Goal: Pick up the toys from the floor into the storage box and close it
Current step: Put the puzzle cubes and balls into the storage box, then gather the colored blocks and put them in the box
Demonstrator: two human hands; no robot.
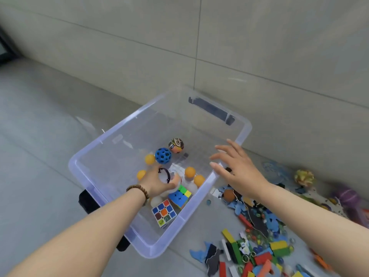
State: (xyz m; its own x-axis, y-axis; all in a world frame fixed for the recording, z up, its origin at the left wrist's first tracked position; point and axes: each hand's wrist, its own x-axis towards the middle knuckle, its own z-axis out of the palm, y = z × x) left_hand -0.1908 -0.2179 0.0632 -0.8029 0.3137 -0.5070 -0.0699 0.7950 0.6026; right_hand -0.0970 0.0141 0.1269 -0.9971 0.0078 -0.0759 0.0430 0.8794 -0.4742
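a white toy point(172, 174) is clamped in the grip of the left hand point(157, 182) inside the storage box point(151, 250); the right hand point(239, 170) grip is spread apart.

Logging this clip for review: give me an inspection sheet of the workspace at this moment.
Surface: grey tiled floor.
Job's things: clear plastic storage box open, holding orange balls and two puzzle cubes; coloured wooden blocks, blue foam pieces, marbles on floor right of it; no lid seen.
Clutter: nothing seen.
Hands: left hand inside box, fingers gripping white round toy; right hand open above box's right rim.
Cables: nothing seen.
Surroundings: grey tiled wall.
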